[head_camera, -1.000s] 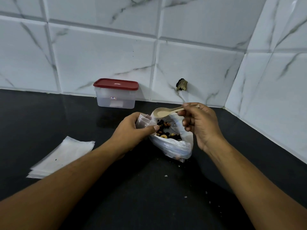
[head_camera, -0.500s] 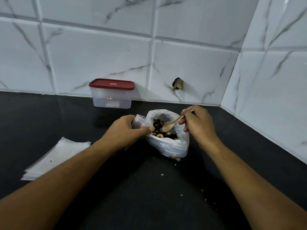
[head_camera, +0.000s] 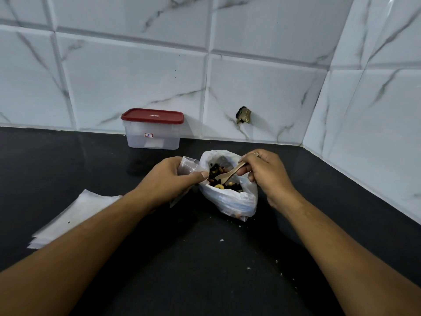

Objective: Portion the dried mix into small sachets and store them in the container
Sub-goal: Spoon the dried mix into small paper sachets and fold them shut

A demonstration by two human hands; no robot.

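Two bare forearms reach in from the bottom edge across a black counter [head_camera: 205,270], which has a few pale crumbs [head_camera: 221,240] scattered on it. To the left, near the left forearm, lies a flat stack of empty clear sachets [head_camera: 75,215].

Further in, the two hands meet over the work. The left hand [head_camera: 168,179] is curled around a small clear sachet [head_camera: 188,166], thumb on top, with the sachet's upper end sticking out towards the right. Whether its mouth is held open cannot be seen.

Just to its right, and touching it, stands an open white plastic bag [head_camera: 230,199] holding the dried mix [head_camera: 218,176], dark pieces with some pale ones. The right hand [head_camera: 266,174] pinches the handle of a wooden spoon [head_camera: 230,174] between thumb and curled fingers. The spoon slants down and to the left, so its bowl sits in the mix and its handle rises towards the right hand.

The sachet therefore lies just left of the spoon's bowl, across the bag's rim. The next move is probably a short lift and swing leftward, with the bowl kept level.

At the back of the counter, well apart from the hands, a clear container [head_camera: 152,137] with its red lid [head_camera: 152,115] on stands against a white marbled tile wall [head_camera: 136,76]. A dark broken patch [head_camera: 243,115] marks the wall to its right.
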